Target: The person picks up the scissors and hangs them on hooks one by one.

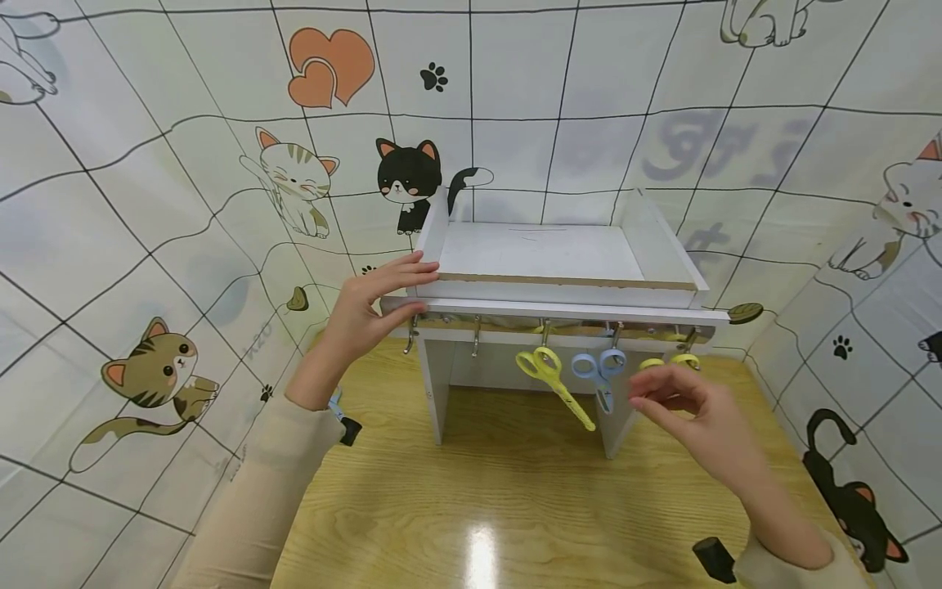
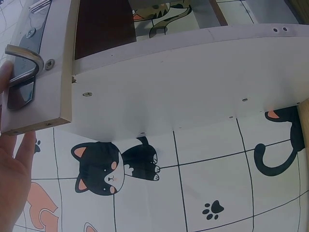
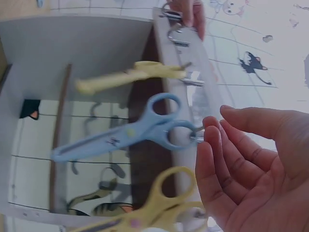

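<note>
Over my feed, I see the left hand (image 1: 361,315) pinching the left end of the white wooden shelf (image 1: 559,308) between thumb and fingers. I see the right hand (image 1: 699,417) with fingers loosely curved, holding nothing, near the pale-blue plastic scissors (image 3: 126,132) and rightmost yellow scissors (image 3: 134,220). These and the leftmost yellow scissors (image 1: 553,375) hang from the shelf's silver metal hooks (image 1: 477,331), above the wood-grain bench (image 1: 419,507).

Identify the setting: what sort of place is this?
Probably a small screened-off work or recording booth: cat-print sheeting rises behind and on both sides of a wood-grain tabletop, where a white shelf stands with scissors hanging along its front.
</note>
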A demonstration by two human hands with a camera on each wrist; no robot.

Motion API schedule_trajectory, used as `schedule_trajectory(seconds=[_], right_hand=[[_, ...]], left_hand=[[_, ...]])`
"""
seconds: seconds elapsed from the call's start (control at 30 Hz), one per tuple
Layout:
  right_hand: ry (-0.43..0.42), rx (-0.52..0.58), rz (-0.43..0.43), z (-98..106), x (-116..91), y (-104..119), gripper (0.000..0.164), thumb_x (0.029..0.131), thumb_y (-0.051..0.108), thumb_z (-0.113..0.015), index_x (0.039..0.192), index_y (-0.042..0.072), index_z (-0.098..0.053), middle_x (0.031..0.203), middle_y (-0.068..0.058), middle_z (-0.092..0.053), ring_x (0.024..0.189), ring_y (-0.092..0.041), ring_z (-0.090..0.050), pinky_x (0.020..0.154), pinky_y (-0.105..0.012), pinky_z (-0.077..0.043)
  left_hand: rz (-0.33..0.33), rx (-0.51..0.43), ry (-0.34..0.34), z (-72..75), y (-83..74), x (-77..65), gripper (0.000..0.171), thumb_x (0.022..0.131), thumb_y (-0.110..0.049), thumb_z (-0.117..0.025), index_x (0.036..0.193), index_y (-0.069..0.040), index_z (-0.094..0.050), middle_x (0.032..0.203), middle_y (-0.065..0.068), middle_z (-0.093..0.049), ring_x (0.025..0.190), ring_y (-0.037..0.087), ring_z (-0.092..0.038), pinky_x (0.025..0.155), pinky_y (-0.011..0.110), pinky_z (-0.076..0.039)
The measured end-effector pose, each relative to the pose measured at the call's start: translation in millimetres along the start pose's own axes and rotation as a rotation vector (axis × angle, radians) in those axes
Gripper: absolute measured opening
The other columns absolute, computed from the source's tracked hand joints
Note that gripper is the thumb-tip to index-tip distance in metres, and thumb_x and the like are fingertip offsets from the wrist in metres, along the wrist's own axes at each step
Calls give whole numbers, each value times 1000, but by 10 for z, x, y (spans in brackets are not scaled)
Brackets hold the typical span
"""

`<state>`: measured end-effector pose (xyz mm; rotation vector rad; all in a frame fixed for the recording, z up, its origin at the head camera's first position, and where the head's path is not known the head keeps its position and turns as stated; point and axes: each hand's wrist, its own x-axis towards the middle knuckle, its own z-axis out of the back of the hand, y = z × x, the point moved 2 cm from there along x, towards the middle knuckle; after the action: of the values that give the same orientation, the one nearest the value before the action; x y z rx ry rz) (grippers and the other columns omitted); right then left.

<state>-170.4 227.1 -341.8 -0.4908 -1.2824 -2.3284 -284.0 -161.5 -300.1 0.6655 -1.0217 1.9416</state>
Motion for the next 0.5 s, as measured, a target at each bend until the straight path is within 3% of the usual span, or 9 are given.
schedule_trajectory(seconds=[0.27,0.5], right_hand=[[-71,-75,63,363,92,292,35,82,-18,-69,113,-2,-65,98,16,-70,78,4,-64,71,-6,-52],[-187,-150,127,598,216,351,36,79,-18,-72,113,-4,-68,99,22,-70,84,10,-65,75,-2,-51]], left_hand=[[1,-2,0,3,4,-3,41,83,2,-77,122,-5,-71,127,13,-70,136,27,-54,117,30,-40],[6,-3,4,1,9,-1,41,83,2,-77,123,-5,-71,127,13,-70,136,28,-54,117,30,-40]])
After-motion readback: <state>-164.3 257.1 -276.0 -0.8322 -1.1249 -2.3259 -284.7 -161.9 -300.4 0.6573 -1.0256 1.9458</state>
